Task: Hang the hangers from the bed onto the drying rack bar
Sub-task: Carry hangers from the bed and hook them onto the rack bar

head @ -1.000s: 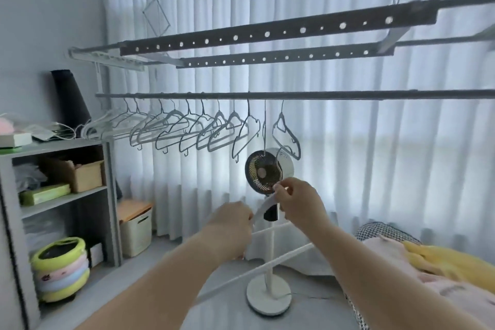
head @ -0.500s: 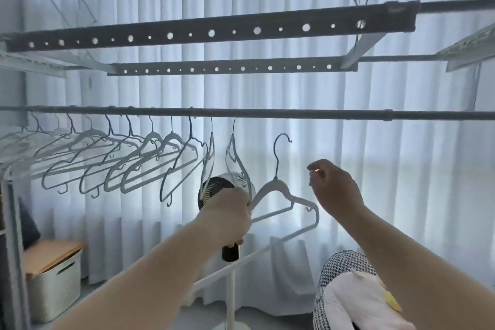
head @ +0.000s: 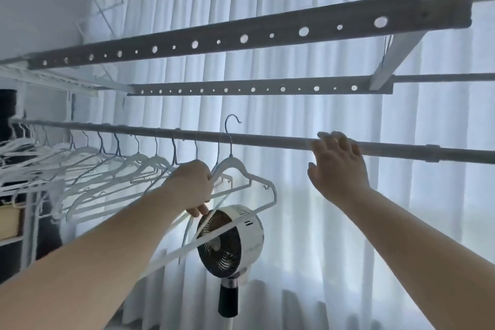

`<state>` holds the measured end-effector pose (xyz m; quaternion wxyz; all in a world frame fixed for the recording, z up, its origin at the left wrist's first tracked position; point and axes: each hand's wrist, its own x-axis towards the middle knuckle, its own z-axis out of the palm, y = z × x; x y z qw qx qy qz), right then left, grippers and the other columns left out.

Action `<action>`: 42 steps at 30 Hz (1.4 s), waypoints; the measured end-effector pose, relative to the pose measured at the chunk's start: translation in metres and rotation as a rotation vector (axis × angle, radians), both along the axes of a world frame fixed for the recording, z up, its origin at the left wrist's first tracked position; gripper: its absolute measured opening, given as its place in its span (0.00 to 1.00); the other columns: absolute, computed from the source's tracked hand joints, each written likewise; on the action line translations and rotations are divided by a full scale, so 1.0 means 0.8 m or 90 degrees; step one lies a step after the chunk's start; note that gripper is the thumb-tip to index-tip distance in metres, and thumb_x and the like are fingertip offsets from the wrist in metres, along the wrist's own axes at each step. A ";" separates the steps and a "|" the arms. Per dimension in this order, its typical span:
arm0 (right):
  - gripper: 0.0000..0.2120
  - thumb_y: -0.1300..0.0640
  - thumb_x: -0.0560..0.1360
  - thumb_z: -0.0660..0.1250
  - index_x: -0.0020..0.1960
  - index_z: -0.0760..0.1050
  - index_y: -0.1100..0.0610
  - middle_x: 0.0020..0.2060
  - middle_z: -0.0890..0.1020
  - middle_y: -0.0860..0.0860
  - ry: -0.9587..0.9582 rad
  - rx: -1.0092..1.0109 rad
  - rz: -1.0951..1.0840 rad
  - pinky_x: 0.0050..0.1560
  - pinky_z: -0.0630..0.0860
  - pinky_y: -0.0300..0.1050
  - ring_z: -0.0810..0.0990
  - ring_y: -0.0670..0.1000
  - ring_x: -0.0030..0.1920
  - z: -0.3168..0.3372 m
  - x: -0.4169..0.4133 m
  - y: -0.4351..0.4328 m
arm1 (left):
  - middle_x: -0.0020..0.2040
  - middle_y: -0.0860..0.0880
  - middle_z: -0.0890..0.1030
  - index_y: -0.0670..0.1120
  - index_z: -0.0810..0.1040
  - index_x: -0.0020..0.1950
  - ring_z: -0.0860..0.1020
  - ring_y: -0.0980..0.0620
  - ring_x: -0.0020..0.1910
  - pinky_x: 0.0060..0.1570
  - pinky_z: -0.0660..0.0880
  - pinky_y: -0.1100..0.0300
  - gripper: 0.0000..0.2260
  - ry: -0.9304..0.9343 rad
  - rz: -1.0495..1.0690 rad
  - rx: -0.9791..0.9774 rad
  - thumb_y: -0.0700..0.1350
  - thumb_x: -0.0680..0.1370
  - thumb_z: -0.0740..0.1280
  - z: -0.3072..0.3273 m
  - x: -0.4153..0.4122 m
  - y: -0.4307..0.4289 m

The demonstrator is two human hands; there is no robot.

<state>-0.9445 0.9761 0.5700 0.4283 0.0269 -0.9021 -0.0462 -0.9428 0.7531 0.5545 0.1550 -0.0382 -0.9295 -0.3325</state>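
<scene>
My left hand grips a white hanger by its left shoulder, held up at the grey drying rack bar. The hanger's metal hook rises above the bar, in front of it; I cannot tell whether it touches. Several more white hangers hang in a row along the bar to the left. My right hand is raised to the bar on the right, fingers spread and relaxed, fingertips at the bar, holding nothing. The bed is out of view.
Two perforated grey rack beams run overhead above the bar. A standing fan is just below the held hanger. White curtains fill the background. A shelf unit stands at the far left.
My left hand has lifted the hanger from waist height up to the bar, the hook now above it. My right hand let go of the hanger and rose to the bar.
</scene>
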 end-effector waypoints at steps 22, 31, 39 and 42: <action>0.27 0.53 0.79 0.53 0.74 0.47 0.54 0.74 0.55 0.53 -0.043 0.055 -0.008 0.74 0.44 0.55 0.52 0.56 0.74 0.006 -0.069 0.024 | 0.42 0.39 0.82 0.36 0.71 0.62 0.77 0.49 0.28 0.40 0.79 0.57 0.16 -0.052 0.115 -0.112 0.34 0.77 0.51 -0.008 -0.084 0.046; 0.28 0.52 0.79 0.53 0.75 0.45 0.54 0.75 0.53 0.52 -0.036 0.061 0.005 0.74 0.43 0.55 0.50 0.55 0.75 0.006 -0.075 0.026 | 0.32 0.43 0.79 0.38 0.69 0.65 0.76 0.53 0.21 0.33 0.78 0.61 0.17 -0.030 0.125 -0.117 0.33 0.77 0.51 -0.012 -0.099 0.051; 0.26 0.54 0.78 0.55 0.73 0.51 0.56 0.74 0.54 0.53 -0.007 0.044 0.038 0.74 0.41 0.54 0.50 0.56 0.75 0.002 -0.077 0.028 | 0.45 0.41 0.81 0.39 0.74 0.60 0.77 0.47 0.36 0.41 0.76 0.57 0.13 -0.005 0.167 -0.175 0.41 0.78 0.57 -0.016 -0.093 0.045; 0.26 0.59 0.67 0.70 0.63 0.70 0.63 0.65 0.72 0.61 0.060 0.014 0.124 0.67 0.48 0.53 0.67 0.63 0.68 -0.016 -0.082 0.023 | 0.56 0.44 0.78 0.41 0.74 0.60 0.76 0.45 0.53 0.50 0.73 0.56 0.15 0.039 0.198 -0.184 0.47 0.78 0.59 -0.022 -0.082 0.037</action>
